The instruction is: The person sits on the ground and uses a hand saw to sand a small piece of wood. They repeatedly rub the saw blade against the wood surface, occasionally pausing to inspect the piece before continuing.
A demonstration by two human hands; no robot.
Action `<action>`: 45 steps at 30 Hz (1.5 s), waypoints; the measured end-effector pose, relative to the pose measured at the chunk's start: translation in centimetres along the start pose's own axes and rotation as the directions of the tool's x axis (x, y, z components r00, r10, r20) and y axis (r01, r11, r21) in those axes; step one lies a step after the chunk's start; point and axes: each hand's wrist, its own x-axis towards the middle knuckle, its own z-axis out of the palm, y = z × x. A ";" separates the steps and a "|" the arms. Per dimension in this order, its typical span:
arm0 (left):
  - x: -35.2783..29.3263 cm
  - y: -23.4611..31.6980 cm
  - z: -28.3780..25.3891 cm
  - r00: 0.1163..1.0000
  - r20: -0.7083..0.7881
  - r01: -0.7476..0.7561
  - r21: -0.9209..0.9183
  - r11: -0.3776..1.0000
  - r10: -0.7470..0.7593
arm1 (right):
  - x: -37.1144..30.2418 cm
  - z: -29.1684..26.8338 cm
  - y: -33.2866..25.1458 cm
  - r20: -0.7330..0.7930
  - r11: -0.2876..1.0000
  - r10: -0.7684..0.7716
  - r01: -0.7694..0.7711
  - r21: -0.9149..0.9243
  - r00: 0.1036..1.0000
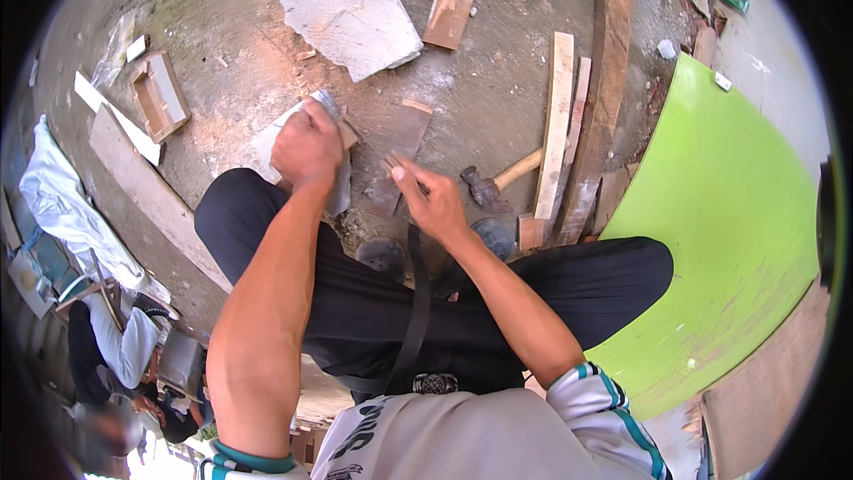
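Closed in a fist, my left hand [306, 147] is above a pale flat piece [275, 138] on the ground. What it grips is mostly hidden. A small wooden edge [348, 135] shows beside its fingers, and a thin dark strip runs from there toward my right hand. My right hand [431, 200] pinches something small and thin between thumb and forefinger, too fine to name. Under the gap between both hands lies a greyish-brown flat board [402, 144]. Right of my right hand, a hammer [515, 171] with a wooden handle rests on the ground.
Long wood strips [557, 107] and a dark beam [611, 44] lie to the right, beside a large green panel [729, 240]. Ahead are a whitish slab [349, 16] and a wood block [451, 11]. A small wooden box [162, 98] is at left; people sit at lower left.
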 end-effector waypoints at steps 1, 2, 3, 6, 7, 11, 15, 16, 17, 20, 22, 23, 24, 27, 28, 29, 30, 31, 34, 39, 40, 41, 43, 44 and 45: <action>0.0 -0.1 -0.1 1.000 -0.007 0.020 0.008 1.000 -0.020 | 0.0 -0.2 -0.5 0.030 1.000 0.024 -0.024 -0.002 0.999; 0.1 -0.3 -0.2 0.999 0.013 0.048 0.035 0.998 -0.049 | 0.0 -0.5 -1.0 0.061 0.999 0.049 -0.048 -0.004 0.997; 0.0 -0.5 0.0 0.999 0.013 0.047 0.039 0.998 -0.047 | -0.2 -0.7 -1.1 0.092 0.997 0.072 -0.072 -0.007 0.993; 0.1 0.0 -0.2 0.999 0.020 0.024 0.042 0.999 -0.025 | -2.7 -1.0 3.5 -0.021 0.993 -0.109 0.110 0.052 0.994; 0.1 -0.1 0.0 1.000 0.014 0.008 0.037 0.999 -0.009 | -2.4 -1.0 3.1 -0.015 0.994 -0.105 0.105 0.040 0.994; 0.1 -0.5 0.1 1.000 0.016 -0.009 0.049 0.999 0.008 | 1.2 -0.7 -1.5 0.081 1.000 0.000 0.001 -0.008 0.997; 0.1 -0.3 0.0 1.000 0.002 -0.007 0.064 0.998 0.006 | -1.2 -0.6 2.6 -0.062 0.976 -0.206 0.210 0.060 0.977; 0.2 -0.3 -0.1 1.000 0.000 -0.005 0.058 0.998 0.005 | -1.8 -0.6 3.6 -0.066 0.976 -0.202 0.207 0.072 0.977; 0.2 -0.4 0.0 1.000 0.000 -0.004 0.052 0.999 0.004 | -2.4 -0.7 4.1 -0.073 0.976 -0.196 0.202 0.083 0.978; 0.3 -0.5 0.2 0.999 -0.016 -0.046 0.055 0.997 0.047 | 0.8 -0.8 -0.6 0.067 0.999 -0.046 0.047 -0.015 0.997; 0.0 -0.7 0.3 0.998 -0.026 -0.056 0.058 0.997 0.058 | 2.2 -0.8 -2.4 0.116 0.998 -0.002 0.008 -0.055 0.993; 0.1 -0.7 0.5 0.998 -0.030 -0.047 0.053 0.997 0.049 | 2.3 -0.5 -2.5 0.094 0.999 -0.037 0.040 -0.033 0.995; 0.1 -0.8 0.6 0.999 -0.033 -0.038 0.048 0.998 0.040 | 2.3 -0.3 -2.7 0.072 0.997 -0.071 0.072 -0.012 0.995; -0.1 -0.4 0.0 1.000 -0.025 0.007 0.025 1.000 -0.006 | -2.3 -0.9 3.3 -0.017 0.991 -0.116 0.117 0.065 0.993; -0.2 -0.4 -0.1 1.000 -0.017 0.008 0.000 1.000 -0.008 | -3.3 -1.5 3.1 0.002 0.994 -0.083 0.083 0.072 0.997; -0.3 -0.4 -0.2 1.000 -0.022 -0.006 -0.012 1.000 0.006 | -3.6 -1.6 2.8 0.023 0.996 -0.050 0.049 0.077 0.998; -0.2 -0.4 -0.3 0.999 -0.027 -0.019 -0.025 1.000 0.018 | -2.8 -1.1 2.7 0.016 0.996 -0.085 0.084 0.036 0.996; -0.1 -0.2 -0.2 0.999 -0.032 -0.038 -0.042 0.998 0.036 | -1.1 -0.9 1.6 0.004 0.993 -0.121 0.121 -0.009 0.993; 0.1 -0.3 0.2 0.999 -0.030 -0.039 -0.011 0.999 0.038 | 1.9 -1.3 -0.6 0.081 0.991 -0.111 0.117 -0.065 0.990; 0.0 -0.9 0.1 0.996 -0.054 -0.066 -0.018 0.998 0.065 | -2.5 -1.4 4.8 0.004 0.979 -0.196 0.196 -0.063 0.981; 0.0 -0.8 0.1 0.996 -0.063 -0.072 -0.016 0.997 0.071 | -2.4 -1.4 4.2 -0.018 0.974 -0.223 0.221 -0.055 0.975; 0.0 -0.8 0.0 0.995 -0.065 -0.077 -0.028 0.997 0.075 | -2.3 -1.2 3.5 -0.040 0.968 -0.249 0.247 -0.048 0.968; -0.1 -0.9 -0.2 0.994 -0.072 -0.085 -0.048 0.995 0.082 | 1.8 -0.1 -0.6 0.035 0.981 -0.172 0.175 -0.088 0.984; -0.6 -0.7 -0.1 0.997 -0.049 -0.069 -0.043 0.997 0.067 | 2.9 0.0 -2.2 0.064 0.985 -0.121 0.128 -0.113 0.991; -0.7 -0.5 -0.1 0.998 -0.025 -0.060 -0.038 0.997 0.059 | 2.3 0.0 -1.4 0.053 0.982 -0.137 0.142 -0.121 0.989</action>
